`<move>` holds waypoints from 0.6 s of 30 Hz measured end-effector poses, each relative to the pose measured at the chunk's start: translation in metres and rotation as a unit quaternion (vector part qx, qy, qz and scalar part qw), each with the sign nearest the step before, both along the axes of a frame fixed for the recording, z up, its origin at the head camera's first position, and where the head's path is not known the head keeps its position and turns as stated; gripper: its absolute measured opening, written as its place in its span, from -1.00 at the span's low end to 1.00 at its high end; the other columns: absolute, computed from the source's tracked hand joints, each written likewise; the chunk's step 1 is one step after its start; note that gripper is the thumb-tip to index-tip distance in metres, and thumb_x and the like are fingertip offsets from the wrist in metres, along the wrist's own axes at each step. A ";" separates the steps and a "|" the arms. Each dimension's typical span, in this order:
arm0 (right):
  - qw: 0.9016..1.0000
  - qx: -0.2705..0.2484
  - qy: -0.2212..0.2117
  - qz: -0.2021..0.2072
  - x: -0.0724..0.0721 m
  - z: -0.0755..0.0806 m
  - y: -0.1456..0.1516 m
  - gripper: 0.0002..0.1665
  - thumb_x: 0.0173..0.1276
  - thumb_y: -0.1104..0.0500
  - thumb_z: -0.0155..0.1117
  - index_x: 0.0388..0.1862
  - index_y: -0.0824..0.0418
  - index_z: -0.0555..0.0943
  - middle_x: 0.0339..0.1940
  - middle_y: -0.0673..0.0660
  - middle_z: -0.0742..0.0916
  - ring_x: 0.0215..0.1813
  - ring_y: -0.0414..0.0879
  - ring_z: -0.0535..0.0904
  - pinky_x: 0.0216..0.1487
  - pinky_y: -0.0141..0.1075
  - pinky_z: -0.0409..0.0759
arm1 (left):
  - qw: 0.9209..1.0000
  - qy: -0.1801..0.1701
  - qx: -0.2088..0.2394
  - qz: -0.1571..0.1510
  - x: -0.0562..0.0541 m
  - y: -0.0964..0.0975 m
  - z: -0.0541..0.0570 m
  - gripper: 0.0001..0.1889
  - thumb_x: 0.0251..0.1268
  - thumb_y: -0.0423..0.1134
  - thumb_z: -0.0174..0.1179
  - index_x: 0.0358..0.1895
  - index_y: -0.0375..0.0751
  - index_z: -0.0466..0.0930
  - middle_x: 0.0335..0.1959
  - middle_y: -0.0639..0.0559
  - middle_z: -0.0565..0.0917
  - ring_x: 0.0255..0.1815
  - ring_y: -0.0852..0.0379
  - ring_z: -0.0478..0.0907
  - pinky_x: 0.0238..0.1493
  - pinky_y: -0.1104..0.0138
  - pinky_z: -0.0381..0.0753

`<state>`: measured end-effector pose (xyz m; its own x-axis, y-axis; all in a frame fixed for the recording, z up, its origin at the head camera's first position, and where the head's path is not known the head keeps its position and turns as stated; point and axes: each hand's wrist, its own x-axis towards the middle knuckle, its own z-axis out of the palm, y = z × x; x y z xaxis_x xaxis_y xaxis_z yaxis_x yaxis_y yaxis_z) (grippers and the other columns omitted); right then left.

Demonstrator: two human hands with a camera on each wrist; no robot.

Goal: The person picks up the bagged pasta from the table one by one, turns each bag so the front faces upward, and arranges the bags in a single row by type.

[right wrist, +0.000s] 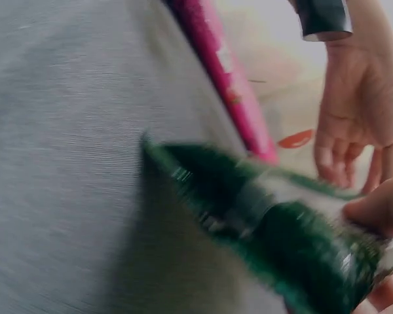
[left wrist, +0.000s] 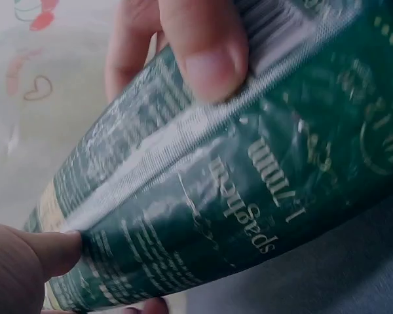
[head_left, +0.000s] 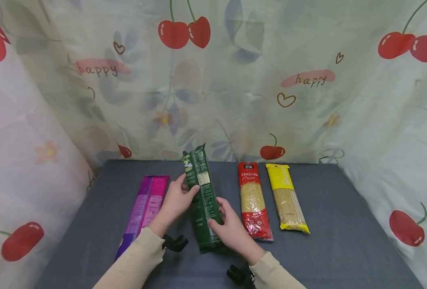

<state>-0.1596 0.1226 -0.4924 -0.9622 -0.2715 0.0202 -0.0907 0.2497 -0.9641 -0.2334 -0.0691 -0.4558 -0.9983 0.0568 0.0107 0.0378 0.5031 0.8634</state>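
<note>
A green spaghetti packet is held up, tilted, in front of the body, its seamed back with small print showing. At its upper left edge my left hand grips it, thumb on the front and fingers behind. Lower down, my right hand holds the opposite edge the same way. "Spaghetti" lettering shows on the packet in the left wrist view. In the right wrist view the packet's bottom end hangs above the cloth, slightly blurred.
A purple-and-pink packet lies at the left on the dark grey table. To the right lie a red noodle packet and a yellow noodle packet. A cherry-printed curtain encloses the back and sides.
</note>
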 end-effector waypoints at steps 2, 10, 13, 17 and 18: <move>0.999 0.046 0.017 -0.014 0.000 0.009 0.000 -0.29 0.39 0.10 0.25 0.44 -0.06 0.18 0.11 0.03 0.58 -0.04 -0.11 0.59 -0.06 -0.15 0.61 | 1.000 0.001 0.000 -0.009 0.001 0.001 0.004 -0.23 0.36 0.01 0.19 0.48 -0.29 0.10 -0.12 -0.21 0.47 -0.15 0.01 0.54 -0.23 0.17 0.58; 0.936 0.279 0.196 -0.088 -0.001 0.031 -0.001 -0.27 0.25 0.20 0.38 0.37 -0.06 0.33 0.05 0.00 0.63 -0.19 -0.15 0.61 -0.21 -0.18 0.65 | 0.982 -0.043 0.183 -0.026 0.008 0.008 0.020 -0.30 0.43 -0.14 0.14 0.52 -0.19 0.05 0.14 -0.31 0.52 -0.11 -0.13 0.67 -0.20 0.13 0.68; 0.886 0.361 0.267 -0.114 -0.001 0.031 -0.003 -0.24 0.19 0.20 0.44 0.35 -0.04 0.35 -0.02 0.01 0.65 -0.29 -0.14 0.63 -0.33 -0.21 0.65 | 0.954 -0.062 0.291 -0.036 0.010 0.012 0.022 -0.40 0.49 -0.20 0.05 0.51 -0.14 0.09 0.19 -0.30 0.50 0.01 -0.15 0.62 -0.09 0.09 0.64; 0.829 0.433 0.329 -0.133 0.000 0.028 -0.007 -0.22 0.14 0.16 0.49 0.33 0.01 0.38 -0.12 0.04 0.65 -0.41 -0.11 0.61 -0.50 -0.28 0.61 | 0.919 -0.081 0.385 -0.029 0.012 0.016 0.020 -0.46 0.49 -0.17 -0.05 0.47 -0.13 0.17 0.24 -0.25 0.47 0.10 -0.17 0.56 0.02 0.01 0.57; 0.818 0.444 0.339 -0.134 0.000 0.026 -0.009 -0.21 0.12 0.16 0.51 0.33 0.03 0.39 -0.13 0.06 0.65 -0.44 -0.10 0.60 -0.53 -0.28 0.60 | 0.915 -0.079 0.394 -0.026 0.012 0.017 0.019 -0.46 0.48 -0.15 -0.05 0.46 -0.15 0.20 0.25 -0.25 0.46 0.10 -0.19 0.55 0.02 0.00 0.57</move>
<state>-0.1592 0.1141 -0.4660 -0.8385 -0.2500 0.4842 -0.3573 0.9231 -0.1421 -0.2215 -0.0522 -0.4369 -0.9869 0.1421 -0.0762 -0.1135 -0.2765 0.9543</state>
